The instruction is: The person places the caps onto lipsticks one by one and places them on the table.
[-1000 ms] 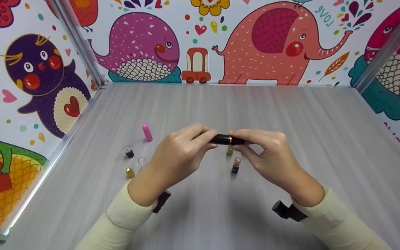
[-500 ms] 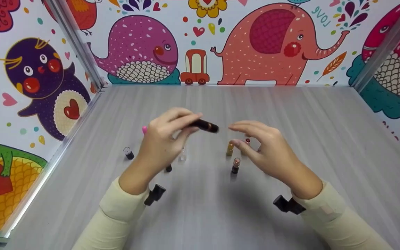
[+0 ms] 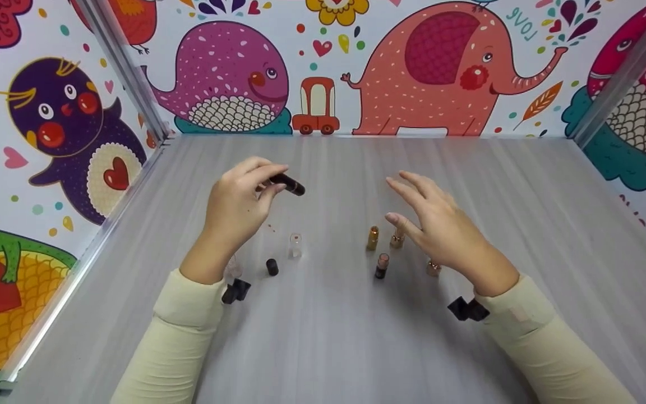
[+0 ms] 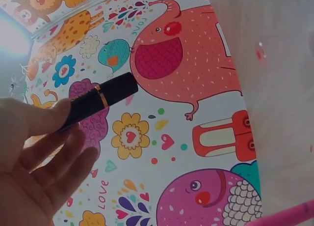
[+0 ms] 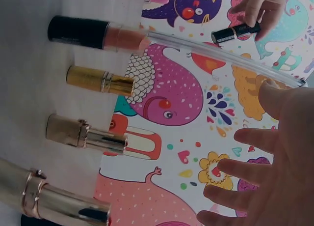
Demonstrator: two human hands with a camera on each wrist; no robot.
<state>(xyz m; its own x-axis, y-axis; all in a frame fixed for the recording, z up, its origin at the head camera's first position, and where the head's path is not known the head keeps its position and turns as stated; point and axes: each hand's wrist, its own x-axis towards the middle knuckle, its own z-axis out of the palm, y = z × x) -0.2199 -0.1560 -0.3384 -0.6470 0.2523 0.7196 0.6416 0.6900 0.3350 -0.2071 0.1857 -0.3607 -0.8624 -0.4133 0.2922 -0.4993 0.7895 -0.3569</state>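
My left hand [image 3: 233, 207] pinches a slim black lipstick [image 3: 295, 186] with a gold band, raised above the table. In the left wrist view the lipstick [image 4: 117, 88] sticks out past the thumb. Its black casing covers both ends. My right hand [image 3: 449, 233] hovers with fingers spread and nothing in it. Nearest to it stand a rose-gold lipstick [image 3: 396, 240], another rose-gold one [image 3: 433, 269], a gold one [image 3: 373, 238] and a black-based lipstick with a peach tip [image 3: 382, 266]. The right wrist view shows these as an upright row.
A clear cap [image 3: 295, 246] and a small black cap [image 3: 272, 267] stand left of the middle. Another clear piece [image 3: 234, 268] is partly hidden by the left wrist. A pink tube [image 4: 287, 215] enters the left wrist view. Printed panels [image 3: 323, 67] wall the grey table [image 3: 328, 336].
Both hands were on the black lipstick at first. The right hand has let go and spread its fingers; the left hand has carried the lipstick left and away from the body.
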